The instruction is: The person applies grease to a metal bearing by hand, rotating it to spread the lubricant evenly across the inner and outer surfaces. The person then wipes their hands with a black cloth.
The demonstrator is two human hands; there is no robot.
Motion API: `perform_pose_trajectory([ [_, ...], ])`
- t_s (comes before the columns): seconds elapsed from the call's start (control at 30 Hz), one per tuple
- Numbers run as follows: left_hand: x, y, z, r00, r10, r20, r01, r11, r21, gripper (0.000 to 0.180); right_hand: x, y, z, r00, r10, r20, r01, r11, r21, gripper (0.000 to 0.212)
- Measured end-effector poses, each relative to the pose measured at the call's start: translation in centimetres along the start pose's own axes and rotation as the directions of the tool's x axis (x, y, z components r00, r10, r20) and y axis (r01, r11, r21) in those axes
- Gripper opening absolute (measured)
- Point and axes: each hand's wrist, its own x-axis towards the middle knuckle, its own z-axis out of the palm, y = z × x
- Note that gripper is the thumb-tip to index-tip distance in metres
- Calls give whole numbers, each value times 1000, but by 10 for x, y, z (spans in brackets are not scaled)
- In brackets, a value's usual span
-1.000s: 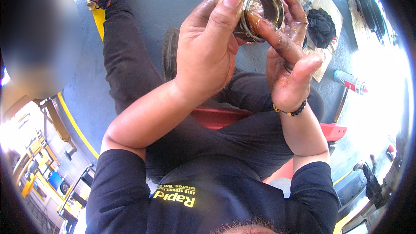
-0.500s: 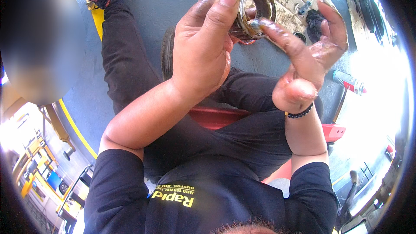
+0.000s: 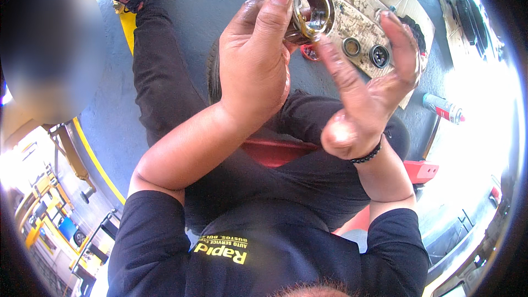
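My left hand (image 3: 253,58) grips a greasy metal bearing (image 3: 324,1) from its left side, the thumb along its upper rim and the other fingers mostly hidden behind it. Yellowish-brown grease coats the ring, whose round opening is turned to the right. On the right, my right hand (image 3: 366,91) has its fingers spread. Its index fingertip meets the bearing's lower rim, and grease shines on the skin. Below the bearing shows part of a red round object (image 3: 309,52), partly covered by my hands.
Stained cardboard (image 3: 360,3) lies on the blue floor beyond my hands. On it are a small metal ring (image 3: 351,47), a black round part (image 3: 379,56) and a dark cloth (image 3: 413,32). A spray can (image 3: 443,109) lies at right. A tyre (image 3: 212,71) stands left of my left hand.
Both hands and the bearing have shifted left. My right index finger has slid from inside the ring's opening down to its lower rim. The small ring and black part now show.
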Motion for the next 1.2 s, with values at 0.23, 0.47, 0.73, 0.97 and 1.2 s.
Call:
perform_pose_trajectory([
  [0.23, -4, 4, -7, 999, 33, 42, -39, 987, 155, 23, -2, -9, 13, 988, 153, 23, -155, 980, 123, 101],
  [0.47, 5, -6, -17, 996, 42, 74, -36, 995, -88, 26, 1, -3, 2, 999, -38, 30, 39, 999, -15, 94],
  [0.73, -2, 11, -10, 998, 47, 48, -50, 997, 65, 22, 2, 2, 13, 998, 59, 29, -64, 976, 208, 94],
  [0.97, -3, 17, -3, 999, 23, 36, -21, 999, -36, 25, 3, 12, 8, 997, -69, 23, 67, 997, 48, 85],
  [1.2, 0, 18, -9, 991, -33, 129, 54, 985, -166, 27, -4, 24, 28, 970, 242, 0, -181, 727, 662, 102],
])
